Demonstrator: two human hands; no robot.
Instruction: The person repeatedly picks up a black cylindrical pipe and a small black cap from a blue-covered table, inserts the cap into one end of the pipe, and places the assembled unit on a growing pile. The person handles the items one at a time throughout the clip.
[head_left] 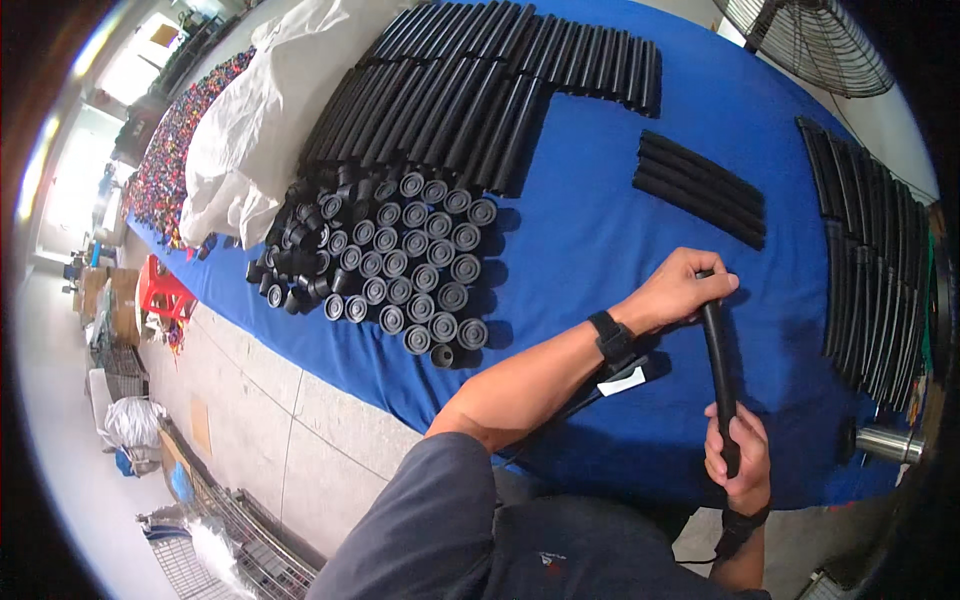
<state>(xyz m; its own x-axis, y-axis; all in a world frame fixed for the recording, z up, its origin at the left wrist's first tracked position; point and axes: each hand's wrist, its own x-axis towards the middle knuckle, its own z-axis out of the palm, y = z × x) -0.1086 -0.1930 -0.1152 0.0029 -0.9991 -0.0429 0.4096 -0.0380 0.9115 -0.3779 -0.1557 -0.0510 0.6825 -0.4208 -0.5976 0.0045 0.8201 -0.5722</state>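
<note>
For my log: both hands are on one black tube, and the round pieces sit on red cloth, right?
The cloth is blue, not red, as the head view shows. The left hand and right hand are on one black tube, and the round pieces sit on that cloth.

A: What are the hands doing?

B: From my remote seat I see the left hand (690,287) pinching the far end of a black tube (718,355), the right hand (742,458) wrapped around its near end, over a blue cloth (585,190).

A: And left?

B: I see round black caps (426,249) clustered, long black rods (440,95) lined up beyond them, white sheeting (255,125) farther left.

A: Right?

B: I see a second row of rods (870,265), a metal cylinder (890,445) nearer.
</note>
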